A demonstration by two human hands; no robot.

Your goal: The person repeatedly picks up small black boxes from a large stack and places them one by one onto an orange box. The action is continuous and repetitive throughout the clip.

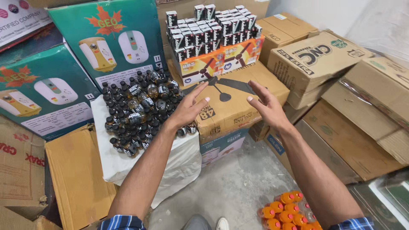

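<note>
Brown cardboard, a fan carton sits mid-stack between the bottle heap on a white sack and the right-hand cartons, both hands hovering over it empty, left hand and right hand spread-fingered, small boxes stacked behind.

Head camera, one view only, looking down and forward from standing height.

Worn on the person's head; faces out over both outstretched arms toward stacked cartons against the wall. Left hand and right hand sit mid-frame, close to the lens. The brown box lies just beyond the hands. Bare floor fills the lower middle, near the person's feet. The green cartons close off the upper left. No second view to compare.
</note>
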